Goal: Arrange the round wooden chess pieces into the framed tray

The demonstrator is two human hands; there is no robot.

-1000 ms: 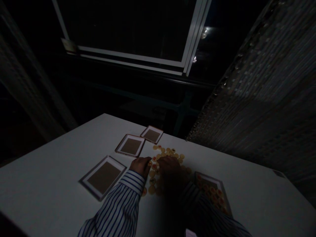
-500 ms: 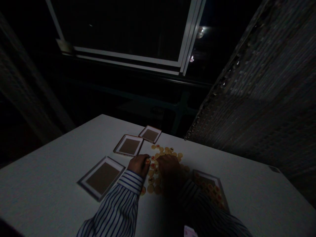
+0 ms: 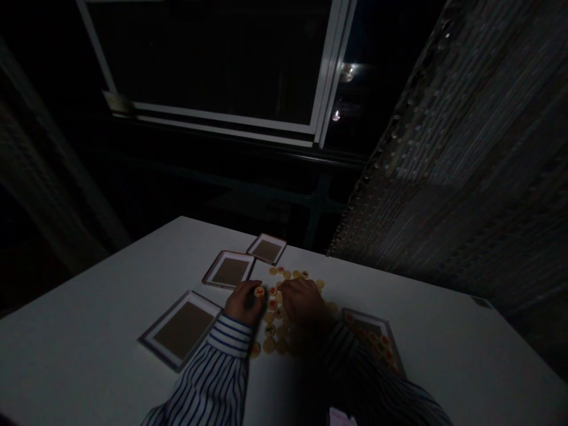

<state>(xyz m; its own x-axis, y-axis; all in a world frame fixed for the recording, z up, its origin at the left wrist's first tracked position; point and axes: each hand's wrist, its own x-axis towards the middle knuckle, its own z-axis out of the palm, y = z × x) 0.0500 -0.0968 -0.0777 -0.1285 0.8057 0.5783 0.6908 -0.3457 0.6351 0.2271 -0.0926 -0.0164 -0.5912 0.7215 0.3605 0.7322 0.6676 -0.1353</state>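
My left hand (image 3: 242, 303), in a striped sleeve, pinches a round yellow disc with a red mark (image 3: 259, 291) at its fingertips, just off the table. My right hand (image 3: 304, 302) rests curled over a loose pile of round yellow discs (image 3: 284, 307) on the white table (image 3: 89, 331); whether it holds one is hidden in the dim light. Three shallow trays lie to the left: a large tray (image 3: 181, 329), a middle tray (image 3: 229, 270) and a small tray (image 3: 267, 249). A fourth tray (image 3: 375, 340) to the right holds several discs.
The room is very dark. A window frame (image 3: 213, 115) stands beyond the table's far edge, and a beaded curtain (image 3: 452, 165) hangs at the right. A small pale object (image 3: 341, 417) shows at the bottom edge.
My left hand has picked a red-marked disc out of the pile and drawn it slightly left. The view has tilted a little, and my right hand stays on the pile.
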